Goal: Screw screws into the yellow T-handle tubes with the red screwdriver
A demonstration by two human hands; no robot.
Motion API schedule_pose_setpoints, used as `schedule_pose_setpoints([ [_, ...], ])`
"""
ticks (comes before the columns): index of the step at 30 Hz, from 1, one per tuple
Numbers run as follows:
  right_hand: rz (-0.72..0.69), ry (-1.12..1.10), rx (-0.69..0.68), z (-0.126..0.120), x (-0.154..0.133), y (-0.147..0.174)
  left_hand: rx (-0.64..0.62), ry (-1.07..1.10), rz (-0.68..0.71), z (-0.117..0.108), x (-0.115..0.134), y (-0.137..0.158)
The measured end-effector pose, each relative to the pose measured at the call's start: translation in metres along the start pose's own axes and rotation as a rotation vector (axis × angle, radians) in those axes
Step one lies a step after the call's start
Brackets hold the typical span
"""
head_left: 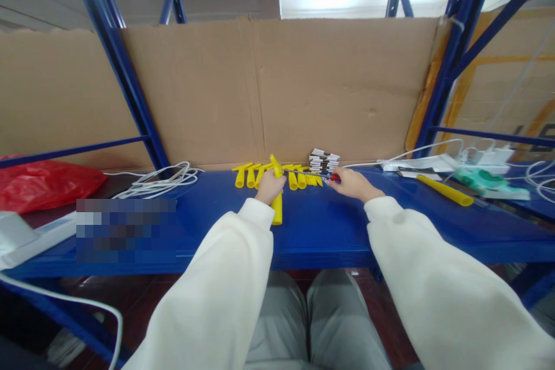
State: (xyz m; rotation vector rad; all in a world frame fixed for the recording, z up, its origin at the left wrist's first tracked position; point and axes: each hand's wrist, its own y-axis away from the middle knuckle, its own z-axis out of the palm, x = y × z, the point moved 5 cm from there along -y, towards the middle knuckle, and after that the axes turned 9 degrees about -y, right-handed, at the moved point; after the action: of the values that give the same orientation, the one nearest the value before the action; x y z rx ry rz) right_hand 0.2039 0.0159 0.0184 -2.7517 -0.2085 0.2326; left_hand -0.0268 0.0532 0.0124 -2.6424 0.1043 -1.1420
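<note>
"Screwdriver in the right hand?"

"Yes, the fingers are closed on its red handle, and the thin shaft points left towards the yellow tool. Whether the tip touches it, I can't tell."

"And the left hand?"

"Wrapped firmly round that yellow tool, over the middle of the blue table. Its round lower end sticks out below the fist, towards the person."

"What's behind it?"

"Other yellow pieces, lying in a row to both sides of the left hand, near the cardboard at the back."

"Any containers?"

"Small packs, white with dark bands, stacked against the cardboard, just beyond the screwdriver. Their contents are hidden."

"And the red bag?"

"Far left, bunched up. I can't see inside it either. A coil of white cable lies between it and the yellow row."

"What about the right end?"

"A green and white packet, contents also out of sight, with a yellow tube just beside it, well apart from the right hand."
</note>
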Motion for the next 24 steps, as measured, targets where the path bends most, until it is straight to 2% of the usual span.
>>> schedule_pose_setpoints([
  [8, -0.079, 0.051, 0.027, 0.002, 0.003, -0.004, -0.064, -0.053, 0.019, 0.006, -0.003, -0.004],
  [17, 0.02, 0.082, -0.009, 0.002, 0.008, -0.002, -0.183, -0.174, 0.019, 0.01, -0.004, -0.002],
  [24, -0.06, 0.029, -0.068, 0.007, 0.004, -0.004, -0.229, -0.192, -0.041, 0.01, -0.019, -0.005],
])
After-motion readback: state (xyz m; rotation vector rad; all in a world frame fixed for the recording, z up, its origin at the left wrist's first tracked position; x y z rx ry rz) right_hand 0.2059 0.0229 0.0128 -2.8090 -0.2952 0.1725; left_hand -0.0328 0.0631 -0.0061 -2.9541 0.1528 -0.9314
